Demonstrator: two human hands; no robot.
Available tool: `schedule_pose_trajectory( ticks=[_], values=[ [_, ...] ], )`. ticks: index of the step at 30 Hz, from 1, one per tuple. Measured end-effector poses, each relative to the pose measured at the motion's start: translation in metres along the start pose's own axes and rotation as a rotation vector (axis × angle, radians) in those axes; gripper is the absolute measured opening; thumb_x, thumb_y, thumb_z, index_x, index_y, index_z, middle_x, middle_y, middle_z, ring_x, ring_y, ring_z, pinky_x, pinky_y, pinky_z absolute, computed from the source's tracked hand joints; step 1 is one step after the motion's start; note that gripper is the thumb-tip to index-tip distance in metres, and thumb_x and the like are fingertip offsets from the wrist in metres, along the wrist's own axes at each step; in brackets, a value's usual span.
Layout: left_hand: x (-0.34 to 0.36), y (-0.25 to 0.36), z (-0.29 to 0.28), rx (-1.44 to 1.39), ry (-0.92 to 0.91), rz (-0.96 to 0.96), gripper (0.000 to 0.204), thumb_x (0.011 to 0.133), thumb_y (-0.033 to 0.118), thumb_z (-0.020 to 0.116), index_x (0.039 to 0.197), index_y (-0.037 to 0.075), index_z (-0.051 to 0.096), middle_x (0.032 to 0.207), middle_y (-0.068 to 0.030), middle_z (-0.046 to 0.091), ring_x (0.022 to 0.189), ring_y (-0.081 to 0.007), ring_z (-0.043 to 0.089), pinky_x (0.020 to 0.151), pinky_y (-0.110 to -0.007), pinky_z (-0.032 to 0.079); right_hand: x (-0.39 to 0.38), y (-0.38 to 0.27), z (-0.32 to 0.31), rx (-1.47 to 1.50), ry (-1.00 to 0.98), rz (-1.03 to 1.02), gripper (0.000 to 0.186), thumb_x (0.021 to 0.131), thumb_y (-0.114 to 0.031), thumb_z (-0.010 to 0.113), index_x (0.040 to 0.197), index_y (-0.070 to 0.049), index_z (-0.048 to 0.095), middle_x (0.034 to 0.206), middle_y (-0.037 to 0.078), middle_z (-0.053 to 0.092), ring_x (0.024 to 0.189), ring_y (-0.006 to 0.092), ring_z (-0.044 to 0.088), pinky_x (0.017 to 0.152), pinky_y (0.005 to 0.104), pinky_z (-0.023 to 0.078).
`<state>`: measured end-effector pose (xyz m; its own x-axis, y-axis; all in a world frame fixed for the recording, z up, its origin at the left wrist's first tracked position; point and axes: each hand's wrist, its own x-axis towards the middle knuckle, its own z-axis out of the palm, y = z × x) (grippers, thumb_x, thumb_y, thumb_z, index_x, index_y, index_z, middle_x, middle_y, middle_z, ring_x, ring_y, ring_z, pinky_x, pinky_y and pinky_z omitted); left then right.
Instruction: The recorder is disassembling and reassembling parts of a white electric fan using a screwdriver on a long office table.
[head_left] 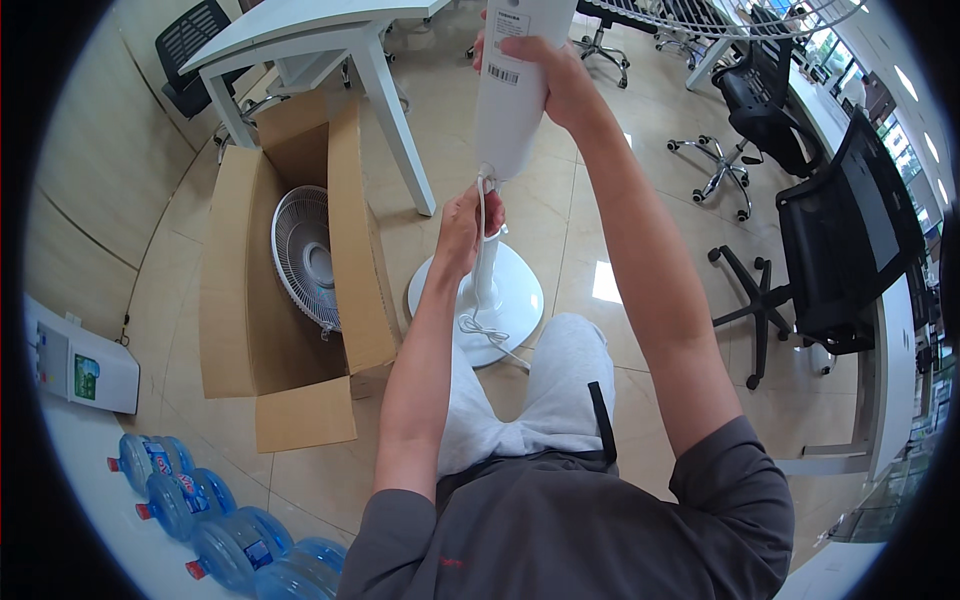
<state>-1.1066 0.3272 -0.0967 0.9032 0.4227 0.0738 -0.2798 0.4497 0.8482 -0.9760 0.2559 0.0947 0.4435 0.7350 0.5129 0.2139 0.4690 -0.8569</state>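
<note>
A white stand fan is upright in front of me, its round base (520, 290) on the floor just past my knees. My right hand (560, 80) grips the white upper housing (508, 125), which carries a label and a barcode. Just under that housing, my left hand (465, 228) is closed around the top of the white pole (486, 265). A white power cord (480, 326) comes down past my left hand and lies bundled over the base. At the top edge a wire fan guard (700, 28) is partly in view; its link to the housing is out of the picture.
To the left an open cardboard box (232, 290) holds a white fan grille (305, 255). A white table (290, 30) stands behind it. Several large water bottles (230, 545) lie at lower left, near a white appliance (95, 365). Black office chairs (840, 240) stand to the right.
</note>
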Motion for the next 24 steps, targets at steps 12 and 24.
schedule_pose_trajectory(
  ticks=[12,24],
  values=[
    [-0.004,0.024,-0.004,0.203,0.099,-0.019,0.033,0.097,0.029,0.059,0.081,0.001,0.066,0.065,-0.0001,0.057,0.056,-0.0066,0.047,0.054,-0.023,0.036,0.009,0.013,-0.008,0.016,-0.093,-0.025,0.054,0.076,-0.024,0.063,0.123,0.000,0.052,0.097,0.011,0.065,0.089,0.0226,0.065,0.080,0.0371,0.052],
    [0.005,0.001,-0.040,-0.117,-0.125,-0.131,0.035,0.095,0.037,0.059,0.091,0.002,0.060,0.069,-0.0059,0.055,0.054,-0.0173,0.050,0.051,-0.030,0.038,0.000,0.016,0.008,0.008,0.047,-0.055,0.043,0.066,-0.026,0.077,0.099,0.000,0.066,0.090,0.007,0.066,0.083,0.0160,0.061,0.078,0.0320,0.049]
  ],
)
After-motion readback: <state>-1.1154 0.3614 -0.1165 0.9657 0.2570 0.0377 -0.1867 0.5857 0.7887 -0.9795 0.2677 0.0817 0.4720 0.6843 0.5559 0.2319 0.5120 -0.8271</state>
